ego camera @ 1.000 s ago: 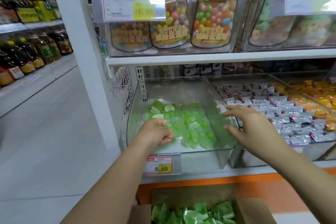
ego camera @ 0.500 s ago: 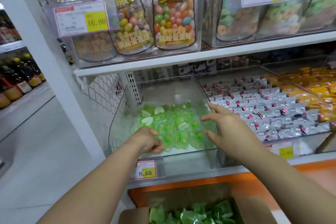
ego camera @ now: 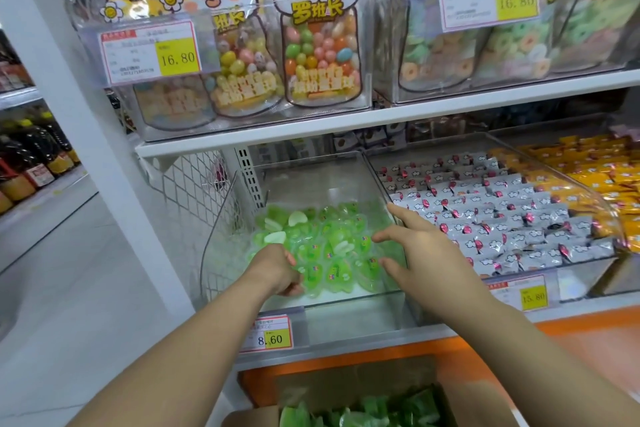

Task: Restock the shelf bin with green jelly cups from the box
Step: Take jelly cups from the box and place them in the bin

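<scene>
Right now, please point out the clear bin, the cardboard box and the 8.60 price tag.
clear bin [ego camera: 353,319], head view: front wall.
cardboard box [ego camera: 252,419], head view: left flap.
8.60 price tag [ego camera: 277,340], head view: yellow part.

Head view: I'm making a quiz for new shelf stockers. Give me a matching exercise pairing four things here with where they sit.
Things:
1. green jelly cups
2. brown cardboard box
3. silver-wrapped candies
4. yellow-wrapped snack packets

Places:
A. far right of the lower shelf
B. below that shelf, at the view's bottom edge
C. left end of that shelf
D. middle of that shelf

Pairs: 1-C, 2-B, 3-D, 4-A
</scene>
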